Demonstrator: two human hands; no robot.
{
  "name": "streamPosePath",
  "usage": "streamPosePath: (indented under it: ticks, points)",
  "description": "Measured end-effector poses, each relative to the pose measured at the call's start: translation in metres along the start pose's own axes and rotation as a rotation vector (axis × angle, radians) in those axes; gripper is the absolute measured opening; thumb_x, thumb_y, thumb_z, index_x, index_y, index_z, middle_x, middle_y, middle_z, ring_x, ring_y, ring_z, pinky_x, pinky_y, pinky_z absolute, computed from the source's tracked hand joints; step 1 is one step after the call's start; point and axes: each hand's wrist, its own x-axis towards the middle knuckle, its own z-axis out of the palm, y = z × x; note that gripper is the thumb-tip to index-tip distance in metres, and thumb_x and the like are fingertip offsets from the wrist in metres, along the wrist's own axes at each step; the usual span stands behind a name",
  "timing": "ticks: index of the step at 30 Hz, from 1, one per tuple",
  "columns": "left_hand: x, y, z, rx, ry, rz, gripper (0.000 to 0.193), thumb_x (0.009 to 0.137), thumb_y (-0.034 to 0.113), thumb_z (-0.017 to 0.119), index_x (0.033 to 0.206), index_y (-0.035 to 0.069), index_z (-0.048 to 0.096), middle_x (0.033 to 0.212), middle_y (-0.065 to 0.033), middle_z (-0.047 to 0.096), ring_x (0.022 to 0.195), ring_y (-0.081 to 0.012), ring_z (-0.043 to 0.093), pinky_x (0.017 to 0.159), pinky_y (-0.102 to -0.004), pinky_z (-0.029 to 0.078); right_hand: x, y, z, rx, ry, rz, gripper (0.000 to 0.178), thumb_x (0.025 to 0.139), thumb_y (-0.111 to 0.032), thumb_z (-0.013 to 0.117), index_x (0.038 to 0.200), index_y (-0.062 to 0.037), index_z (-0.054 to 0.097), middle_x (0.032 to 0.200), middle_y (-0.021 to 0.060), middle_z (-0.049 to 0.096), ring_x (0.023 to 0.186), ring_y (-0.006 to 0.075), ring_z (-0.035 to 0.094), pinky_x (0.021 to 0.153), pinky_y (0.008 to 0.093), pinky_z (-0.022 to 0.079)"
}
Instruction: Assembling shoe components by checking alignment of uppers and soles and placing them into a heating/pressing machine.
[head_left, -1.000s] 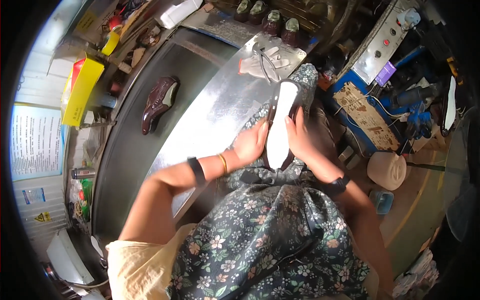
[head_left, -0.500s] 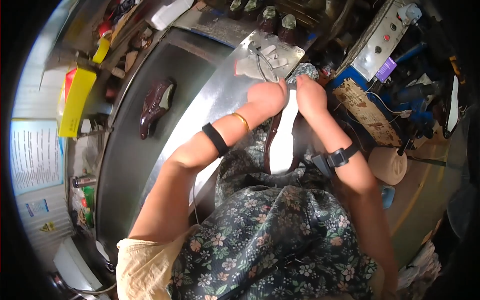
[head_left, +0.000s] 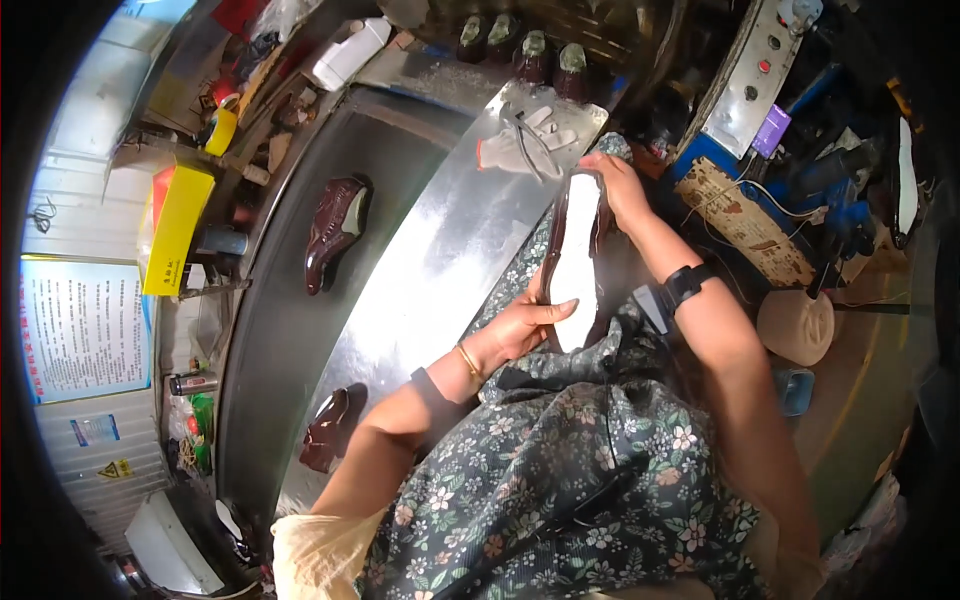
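A dark brown shoe [head_left: 579, 240] lies bottom up above my lap, its white underside facing me. My left hand [head_left: 522, 326] grips its near end from the left side, thumb pressed on the white bottom. At the far end my right hand [head_left: 617, 185] is closed round the shoe's edge; some of its fingers are hidden. Beyond, on the shiny metal plate [head_left: 420, 240], rest pale work gloves [head_left: 510, 153] with a grey long-handled tool [head_left: 532, 148] across them. Two more brown shoes, one farther off [head_left: 334, 238] and one by my left forearm [head_left: 328, 432], are on my left.
The dark belt [head_left: 285, 350] runs along my left. Several dark shoes [head_left: 535, 58] stand at the far end. A control box [head_left: 752, 80] with knobs and loose cables is at the right, above a big pale roll [head_left: 797, 325]. A yellow box [head_left: 178, 232] stands far left.
My left hand has moved from the shoe's far end to its near end, thumb on the white bottom. My right hand stays at the far end. Another brown shoe now shows beside my left forearm.
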Motion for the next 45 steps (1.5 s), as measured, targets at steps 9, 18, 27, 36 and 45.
streamPosePath:
  ticks: [9,18,27,36,45]
  points:
    - [-0.038,0.063,-0.025,1.42,0.56,0.264,0.093,0.077,0.018,0.074,0.15,0.008,0.017,0.132,-0.0253,0.048,0.109,-0.0403,0.057,0.085,-0.0404,0.051,-0.043,-0.215,-0.216,-1.224,0.2,-0.28,0.03,0.088,-0.017,0.061,0.115,-0.0052,0.062,0.105,0.0143,0.067,0.088,0.0284,0.065,0.081,0.0344,0.05]
    - [-0.013,0.033,-0.008,1.586,0.355,0.585,0.043,0.081,0.017,0.07,0.119,0.0,0.058,0.117,-0.021,0.061,0.107,-0.0383,0.058,0.091,-0.0401,0.047,-0.102,-0.277,-0.364,-1.344,1.086,-0.244,0.082,0.061,-0.03,0.075,0.135,-0.0092,0.045,0.126,0.0203,0.054,0.115,0.0352,0.054,0.095,0.0414,0.044]
    - [0.051,0.059,0.099,1.267,-0.064,0.452,0.032,0.092,0.018,0.062,0.118,0.001,0.061,0.113,-0.0129,0.066,0.106,-0.0177,0.061,0.091,-0.0287,0.046,-0.128,-0.277,-0.365,-1.102,1.08,-0.419,0.08,0.062,-0.017,0.075,0.135,-0.0084,0.044,0.128,0.0161,0.052,0.113,0.034,0.054,0.093,0.0409,0.045]
    - [0.136,0.058,0.162,0.355,-0.217,0.494,0.058,0.1,0.042,0.038,0.143,0.004,0.034,0.142,-0.0136,0.042,0.126,-0.0152,0.043,0.106,-0.0317,0.033,-0.186,-0.187,-0.178,-0.728,0.401,-0.737,0.106,0.061,-0.025,0.084,0.142,-0.0001,0.021,0.141,0.0215,0.032,0.123,0.0372,0.041,0.104,0.0496,0.034]
    - [0.055,0.012,0.117,1.463,-0.193,0.343,0.071,0.09,0.044,0.058,0.141,0.003,0.03,0.131,-0.024,0.045,0.12,-0.0374,0.049,0.101,-0.0408,0.04,-0.195,-0.14,-0.142,-0.014,-0.449,0.431,0.063,0.08,-0.018,0.073,0.132,0.0019,0.045,0.12,0.0069,0.056,0.111,0.0141,0.051,0.096,0.0302,0.041]
